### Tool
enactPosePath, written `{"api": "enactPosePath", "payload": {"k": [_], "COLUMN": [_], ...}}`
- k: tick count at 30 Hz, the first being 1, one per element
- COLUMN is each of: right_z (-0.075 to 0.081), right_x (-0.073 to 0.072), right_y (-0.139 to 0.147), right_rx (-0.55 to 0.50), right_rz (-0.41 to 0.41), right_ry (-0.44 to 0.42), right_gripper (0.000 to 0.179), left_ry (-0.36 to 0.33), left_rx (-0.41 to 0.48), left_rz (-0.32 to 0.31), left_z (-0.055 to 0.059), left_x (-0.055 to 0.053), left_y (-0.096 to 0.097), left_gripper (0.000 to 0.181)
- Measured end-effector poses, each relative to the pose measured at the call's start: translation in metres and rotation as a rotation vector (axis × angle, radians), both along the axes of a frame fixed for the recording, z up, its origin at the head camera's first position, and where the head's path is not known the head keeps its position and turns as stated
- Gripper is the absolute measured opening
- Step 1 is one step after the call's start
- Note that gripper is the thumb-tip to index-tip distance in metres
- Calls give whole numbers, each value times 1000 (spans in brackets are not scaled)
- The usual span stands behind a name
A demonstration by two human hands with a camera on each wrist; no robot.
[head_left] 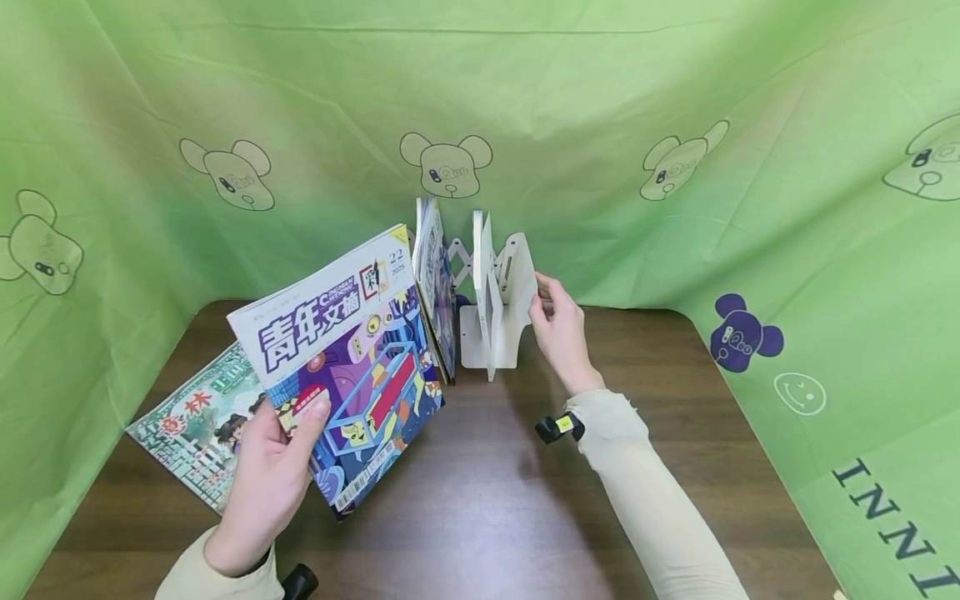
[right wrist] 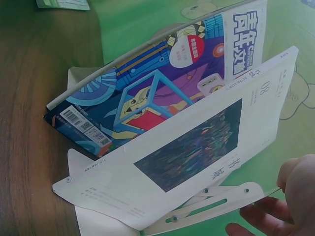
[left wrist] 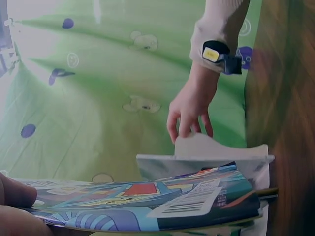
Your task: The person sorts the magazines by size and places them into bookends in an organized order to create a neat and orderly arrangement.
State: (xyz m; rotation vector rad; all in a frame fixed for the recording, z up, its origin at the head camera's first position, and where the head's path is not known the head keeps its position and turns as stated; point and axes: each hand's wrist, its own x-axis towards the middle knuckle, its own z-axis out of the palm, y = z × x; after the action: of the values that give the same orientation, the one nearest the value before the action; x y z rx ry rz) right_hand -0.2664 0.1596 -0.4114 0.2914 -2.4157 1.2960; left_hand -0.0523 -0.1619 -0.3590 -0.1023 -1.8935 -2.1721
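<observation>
My left hand [head_left: 266, 467] grips a magazine [head_left: 360, 358] with a blue and purple cover, thumb on its front, tilted above the table. Behind it stands a white expandable book rack [head_left: 517, 292], whose right end plate my right hand [head_left: 558, 329] pinches at the edge between thumb and fingers. In the rack's left part leans a magazine [right wrist: 142, 98] with a similar purple cover. A white book [right wrist: 261, 113] with a dark picture on its cover stands tilted in the middle. A green magazine [head_left: 202, 417] lies at the left, partly hidden by my left hand and the held magazine.
The brown wooden table [head_left: 495, 500] carries the rack near its back edge. A green cloth [head_left: 585, 83] with bear prints hangs behind and along both sides. Black cameras sit at both wrists, with the right wrist camera [head_left: 558, 427] close over the table.
</observation>
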Motion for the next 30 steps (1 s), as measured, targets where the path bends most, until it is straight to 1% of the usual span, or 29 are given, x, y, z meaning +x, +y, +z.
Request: {"api": "enactPosePath", "payload": {"k": [3, 7, 13, 18, 22, 25, 30], "right_z": [0, -1, 0, 0, 0, 0, 0], "right_x": [0, 1, 2, 2, 1, 1, 1], "right_y": [0, 0, 0, 0, 1, 1, 0], "right_rx": [0, -9, -9, -7, -10, -11, -7], "right_rz": [-4, 6, 4, 1, 3, 0, 5], "right_ry": [1, 4, 0, 3, 7, 8, 13], "right_gripper": [40, 40, 40, 39, 39, 39, 39], "left_ry": [3, 11, 17, 63, 104, 118, 115], "left_rx": [-38, -62, -90, -141, -174, -175, -151], "left_rz": [0, -11, -12, -3, 24, 28, 34], "left_z": [0, 0, -2, -4, -8, -11, -14], "left_x": [-1, -4, -11, -19, -26, -33, -41], "left_y": [6, 13, 26, 38, 47, 54, 65], "left_gripper": [42, 43, 42, 44, 44, 45, 48]}}
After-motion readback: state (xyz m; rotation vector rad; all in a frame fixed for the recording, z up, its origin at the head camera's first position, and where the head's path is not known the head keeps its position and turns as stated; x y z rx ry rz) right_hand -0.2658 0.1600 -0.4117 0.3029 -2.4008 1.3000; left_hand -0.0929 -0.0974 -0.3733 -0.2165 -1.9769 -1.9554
